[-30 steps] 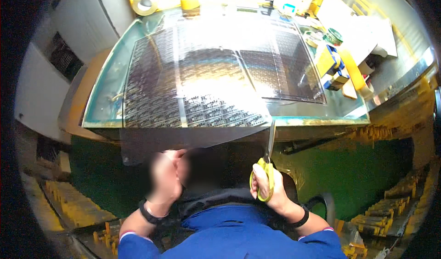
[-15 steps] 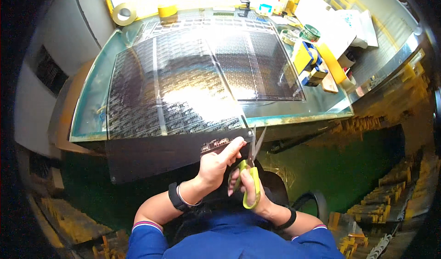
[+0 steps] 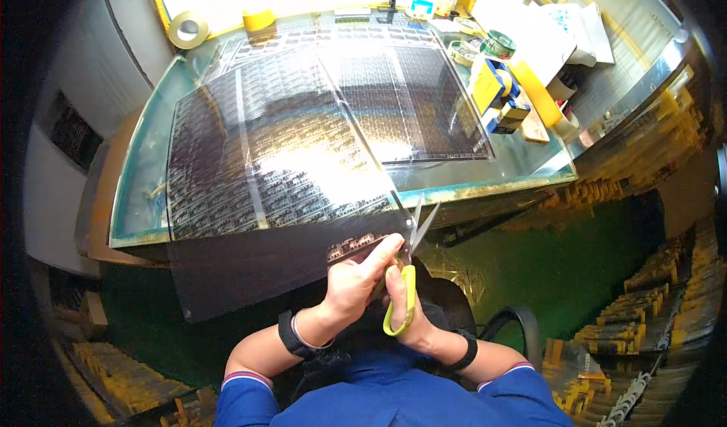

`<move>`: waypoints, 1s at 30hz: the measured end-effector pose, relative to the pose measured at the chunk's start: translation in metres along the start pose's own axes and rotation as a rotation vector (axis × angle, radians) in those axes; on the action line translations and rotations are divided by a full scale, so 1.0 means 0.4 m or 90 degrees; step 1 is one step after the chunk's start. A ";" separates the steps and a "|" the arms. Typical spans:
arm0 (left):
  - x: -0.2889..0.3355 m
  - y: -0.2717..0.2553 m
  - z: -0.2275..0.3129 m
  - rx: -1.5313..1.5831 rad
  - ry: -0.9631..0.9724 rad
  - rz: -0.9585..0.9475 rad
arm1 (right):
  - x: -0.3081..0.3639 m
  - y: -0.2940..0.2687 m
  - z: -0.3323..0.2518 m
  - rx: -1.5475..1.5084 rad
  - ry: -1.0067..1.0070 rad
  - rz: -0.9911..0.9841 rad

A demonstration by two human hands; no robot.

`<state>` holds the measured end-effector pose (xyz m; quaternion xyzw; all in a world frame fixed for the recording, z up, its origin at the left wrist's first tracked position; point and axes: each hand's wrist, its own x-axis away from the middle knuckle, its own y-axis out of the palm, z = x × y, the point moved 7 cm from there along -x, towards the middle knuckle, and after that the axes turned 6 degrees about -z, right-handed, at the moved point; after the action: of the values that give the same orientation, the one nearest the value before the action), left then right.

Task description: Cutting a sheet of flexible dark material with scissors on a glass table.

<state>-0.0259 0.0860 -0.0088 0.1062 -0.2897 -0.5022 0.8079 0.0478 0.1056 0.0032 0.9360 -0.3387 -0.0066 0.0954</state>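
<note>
A large dark printed film sheet (image 3: 250, 264) lies partly on the glass-topped table, its near part hanging over the front edge. My left hand (image 3: 354, 282) is closed on the sheet's near right side, thumb on top. A lighter printed strip shows beside those fingers. My right hand (image 3: 413, 322) grips scissors (image 3: 410, 294) with yellow-green handles. Their blades point away from me and are spread apart, right at the sheet's right edge by its corner. I cannot tell whether the film lies between the blades.
A second dark film sheet (image 3: 424, 116) lies on the glass table (image 3: 522, 171). At the right are a blue-and-yellow box (image 3: 494, 86), yellow tape (image 3: 536, 94) and a green tape roll (image 3: 498, 45). Other tape rolls (image 3: 188, 29) stand at the far left. A chair armrest (image 3: 522, 321) is at my right.
My right hand and the scissors have moved left, closer to my left hand and the film's edge. My left hand keeps its hold. The whole view has shifted slightly.
</note>
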 end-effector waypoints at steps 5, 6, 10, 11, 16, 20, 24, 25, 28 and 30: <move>-0.001 0.001 -0.004 0.023 -0.009 -0.040 | -0.002 -0.011 0.018 0.047 -0.043 0.017; -0.001 -0.013 0.000 0.024 -0.009 -0.037 | -0.004 -0.009 0.024 0.045 -0.045 -0.006; 0.006 -0.029 0.004 0.040 -0.027 -0.096 | 0.021 0.005 0.074 -0.251 0.055 -0.064; 0.009 -0.035 0.013 0.058 0.009 -0.086 | 0.030 0.001 0.075 -0.250 0.063 -0.079; 0.037 -0.085 0.035 -0.041 0.083 -0.064 | 0.032 -0.059 0.063 -0.252 0.119 -0.044; 0.068 -0.160 0.049 -0.122 0.053 0.015 | 0.020 -0.096 0.031 -0.155 0.030 -0.023; 0.192 -0.314 0.133 -0.017 0.188 0.304 | -0.022 -0.145 -0.006 -0.175 -0.062 -0.003; 0.231 -0.353 0.154 0.029 0.216 0.360 | -0.029 -0.148 -0.018 -0.169 -0.069 -0.006; 0.330 -0.445 0.221 -0.023 0.360 0.465 | -0.055 -0.144 -0.018 -0.159 -0.068 -0.044; 0.359 -0.458 0.263 -0.112 0.434 0.461 | -0.064 -0.135 -0.016 -0.114 -0.065 -0.082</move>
<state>-0.1765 -0.1133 0.0434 0.0883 0.0156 -0.1494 0.9847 0.0628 0.1635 -0.0018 0.9420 -0.2805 -0.0903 0.1604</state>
